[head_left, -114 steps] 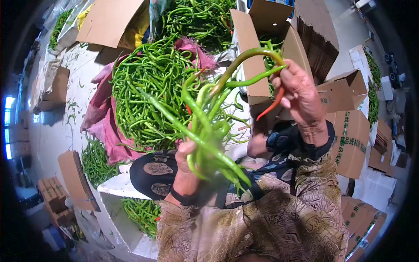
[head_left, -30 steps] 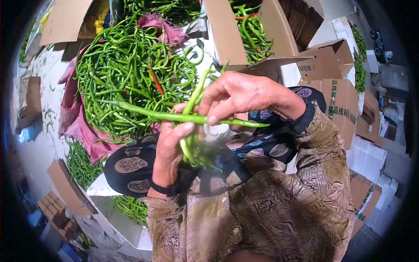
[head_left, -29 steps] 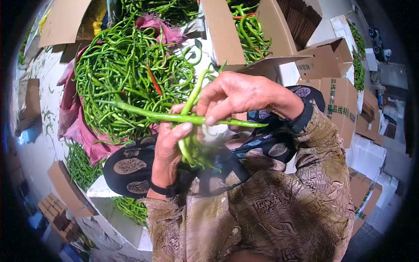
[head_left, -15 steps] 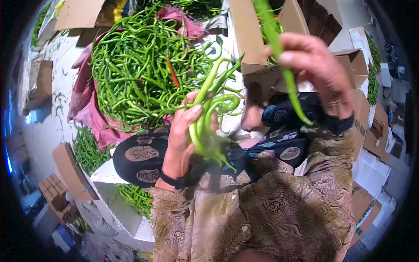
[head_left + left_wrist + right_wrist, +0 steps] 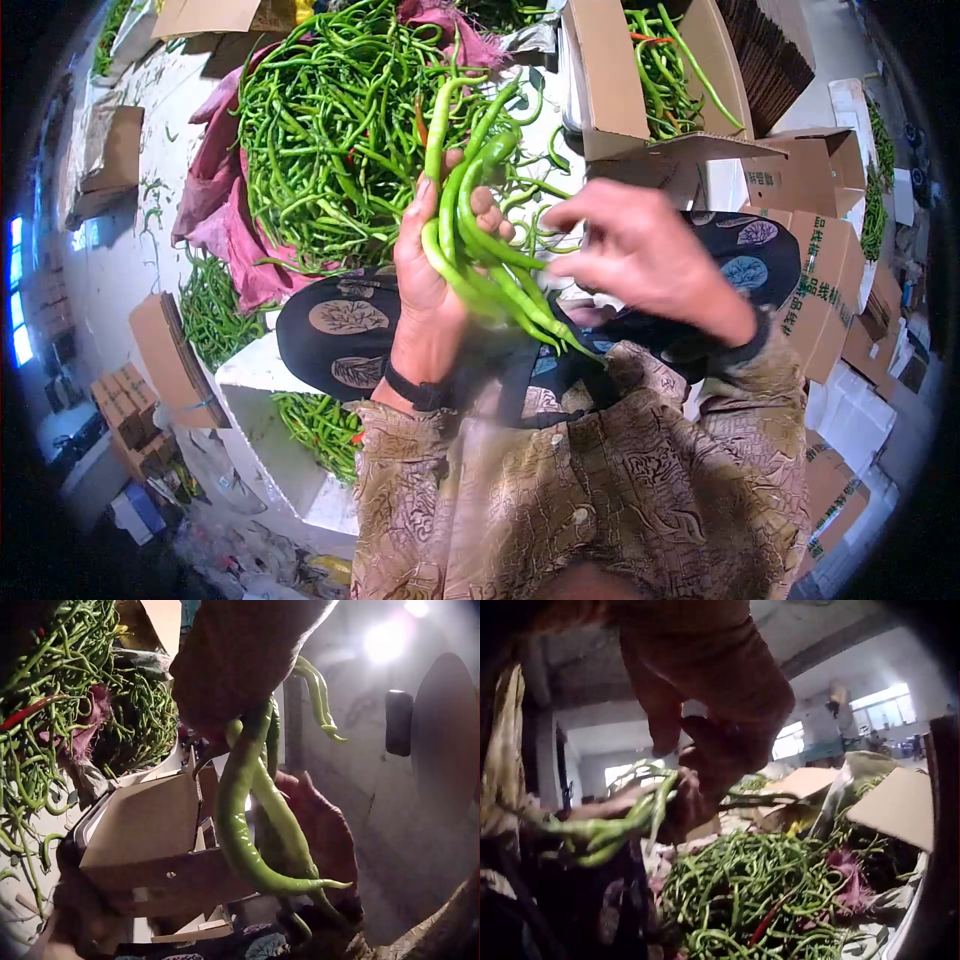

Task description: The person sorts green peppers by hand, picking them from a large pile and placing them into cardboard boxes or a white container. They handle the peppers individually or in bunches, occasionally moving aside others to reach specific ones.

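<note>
My left hand [image 5: 425,255] grips a bunch of long green chili peppers [image 5: 470,215] around their middle, in front of the lap. Curved pepper ends hang below the hand in the left wrist view, such as a glossy pepper [image 5: 240,817]. My right hand [image 5: 650,255], blurred, is just right of the bunch, thumb and forefinger apart and nothing seen between them. Beyond the left hand lies a large heap of green chili peppers [image 5: 330,150], with a few red ones, on pink cloth [image 5: 225,190]. An open cardboard box [image 5: 615,90] holds more peppers; one long pepper [image 5: 700,65] leans across its inside.
Flattened cardboard [image 5: 775,60] is stacked beyond the box, and closed cartons [image 5: 825,295] stand at the right. A white foam box [image 5: 265,370] with peppers sits by the left knee. A smaller pepper pile [image 5: 215,310] lies on the floor at left.
The right hand drew a long green pepper from the left hand, carried it right toward the cardboard box, and came back without it. The left hand still holds the bunch.
</note>
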Available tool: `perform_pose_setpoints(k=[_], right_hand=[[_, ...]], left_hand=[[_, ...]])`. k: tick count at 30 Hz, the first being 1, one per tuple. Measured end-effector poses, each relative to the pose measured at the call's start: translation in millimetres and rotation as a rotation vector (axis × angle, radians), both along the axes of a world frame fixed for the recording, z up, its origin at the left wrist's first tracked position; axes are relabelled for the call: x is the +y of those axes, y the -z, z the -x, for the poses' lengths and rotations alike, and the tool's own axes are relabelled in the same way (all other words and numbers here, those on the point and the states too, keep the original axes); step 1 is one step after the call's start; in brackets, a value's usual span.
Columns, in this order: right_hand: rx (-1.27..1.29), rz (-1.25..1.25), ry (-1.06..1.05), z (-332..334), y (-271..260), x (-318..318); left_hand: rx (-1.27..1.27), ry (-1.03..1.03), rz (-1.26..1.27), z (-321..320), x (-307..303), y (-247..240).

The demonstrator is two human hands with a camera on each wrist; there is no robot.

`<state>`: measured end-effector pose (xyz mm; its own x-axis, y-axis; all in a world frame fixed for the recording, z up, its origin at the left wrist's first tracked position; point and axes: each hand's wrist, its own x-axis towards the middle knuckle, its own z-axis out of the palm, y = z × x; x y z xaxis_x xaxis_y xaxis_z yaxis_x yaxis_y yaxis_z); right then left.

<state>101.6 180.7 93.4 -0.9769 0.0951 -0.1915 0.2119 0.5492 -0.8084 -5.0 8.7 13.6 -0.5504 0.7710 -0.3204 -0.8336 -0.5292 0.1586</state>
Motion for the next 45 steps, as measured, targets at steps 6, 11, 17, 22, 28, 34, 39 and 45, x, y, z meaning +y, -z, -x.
perform_pose_setpoints(k=[6,11,17,22,28,34,39,45], right_hand=[[0.205,-0.051,-0.071,4.0,30.6,-26.4],[0.023,0.256,0.162,3.9,8.9,-19.5],[0.097,0.164,0.120,2.8,11.3,-35.0],[0.066,0.121,0.111,12.6,19.3,-49.8],[-0.081,0.733,0.282,27.5,3.6,-11.4],[0.015,0.469,0.429,11.3,-13.5,22.8],[0.015,0.313,0.589,9.6,-11.4,64.0],[0.286,-0.083,0.921,5.3,-8.7,162.2]], left_hand=[[0.049,-0.039,0.064,-0.2,-1.0,1.8],[-0.013,-0.022,0.068,-0.3,-1.1,3.1],[0.057,-0.080,0.203,-2.8,6.4,-2.8],[0.152,-0.083,0.264,-8.4,7.1,4.7],[0.161,0.032,0.125,-7.5,-0.3,-4.1],[0.178,0.040,0.085,-8.7,0.0,-8.5],[0.185,0.111,-0.044,-9.2,-0.7,-13.7],[0.178,0.127,-0.005,-9.8,-0.8,-16.2]])
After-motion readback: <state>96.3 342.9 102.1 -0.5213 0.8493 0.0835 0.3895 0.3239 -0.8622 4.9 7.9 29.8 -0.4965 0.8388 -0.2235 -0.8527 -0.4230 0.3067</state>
